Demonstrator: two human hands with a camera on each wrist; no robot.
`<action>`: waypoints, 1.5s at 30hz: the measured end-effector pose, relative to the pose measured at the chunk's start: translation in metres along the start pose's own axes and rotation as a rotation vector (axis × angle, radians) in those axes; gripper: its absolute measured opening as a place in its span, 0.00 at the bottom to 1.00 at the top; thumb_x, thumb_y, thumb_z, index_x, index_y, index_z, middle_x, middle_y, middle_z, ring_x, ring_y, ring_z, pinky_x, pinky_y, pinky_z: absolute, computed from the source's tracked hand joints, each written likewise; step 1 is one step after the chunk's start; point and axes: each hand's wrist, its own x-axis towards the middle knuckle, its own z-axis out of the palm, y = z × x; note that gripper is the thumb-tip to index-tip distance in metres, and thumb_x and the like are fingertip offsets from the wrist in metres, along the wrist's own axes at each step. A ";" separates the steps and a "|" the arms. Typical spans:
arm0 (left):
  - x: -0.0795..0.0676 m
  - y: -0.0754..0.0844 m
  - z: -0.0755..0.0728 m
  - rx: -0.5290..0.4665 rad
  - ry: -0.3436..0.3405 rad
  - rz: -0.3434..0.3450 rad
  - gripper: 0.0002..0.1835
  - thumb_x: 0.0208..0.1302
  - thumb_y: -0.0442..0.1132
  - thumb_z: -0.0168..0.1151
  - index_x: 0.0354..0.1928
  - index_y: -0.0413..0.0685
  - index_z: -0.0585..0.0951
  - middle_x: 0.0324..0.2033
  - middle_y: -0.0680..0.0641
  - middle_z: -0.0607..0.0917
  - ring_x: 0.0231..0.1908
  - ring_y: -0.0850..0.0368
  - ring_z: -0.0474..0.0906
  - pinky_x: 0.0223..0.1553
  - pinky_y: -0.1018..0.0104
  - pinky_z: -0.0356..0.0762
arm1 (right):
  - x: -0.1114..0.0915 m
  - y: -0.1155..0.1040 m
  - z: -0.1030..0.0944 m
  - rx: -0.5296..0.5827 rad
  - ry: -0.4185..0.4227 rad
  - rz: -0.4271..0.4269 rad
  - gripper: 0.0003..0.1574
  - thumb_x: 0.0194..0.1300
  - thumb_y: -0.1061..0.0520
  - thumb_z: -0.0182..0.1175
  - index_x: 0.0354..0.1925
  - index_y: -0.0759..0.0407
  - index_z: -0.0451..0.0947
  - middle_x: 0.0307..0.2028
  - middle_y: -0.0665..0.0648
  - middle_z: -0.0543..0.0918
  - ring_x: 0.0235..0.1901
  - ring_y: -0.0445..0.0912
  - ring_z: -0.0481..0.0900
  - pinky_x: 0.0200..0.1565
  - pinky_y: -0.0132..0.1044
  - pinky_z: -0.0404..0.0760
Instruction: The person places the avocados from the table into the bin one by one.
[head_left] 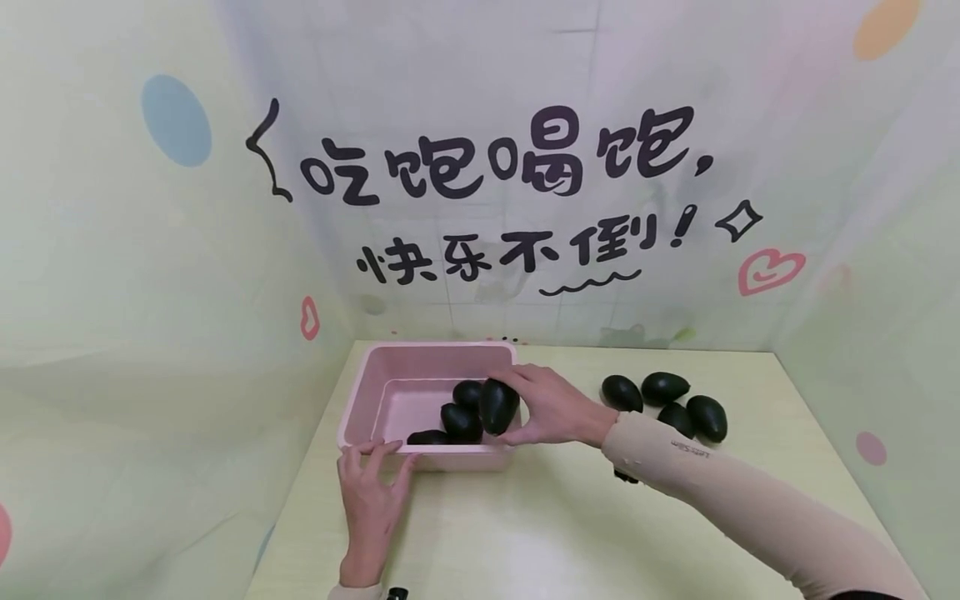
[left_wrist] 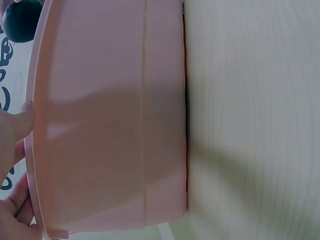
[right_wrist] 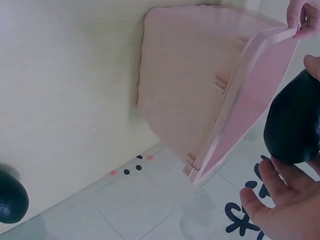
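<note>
A pink plastic bin stands on the table with several dark green avocados inside, bunched toward its right. My left hand holds the bin's near rim; in the left wrist view, its thumb lies against that rim. My right hand grips another avocado above the bin's right edge. From the right wrist, this avocado shows up close beside the bin's open top, with fingers around its lower end.
To the right on the pale table, several more avocados lie in a group, partly behind my right forearm. A printed curtain with writing hangs behind the table, and fabric also rises along both sides.
</note>
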 end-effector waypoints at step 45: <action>0.001 -0.001 0.001 -0.001 0.021 0.035 0.17 0.47 0.37 0.85 0.39 0.40 0.89 0.43 0.32 0.82 0.44 0.34 0.72 0.47 0.51 0.64 | 0.032 0.001 0.004 0.008 -0.030 0.062 0.58 0.56 0.34 0.79 0.77 0.53 0.68 0.71 0.59 0.78 0.69 0.56 0.78 0.69 0.54 0.78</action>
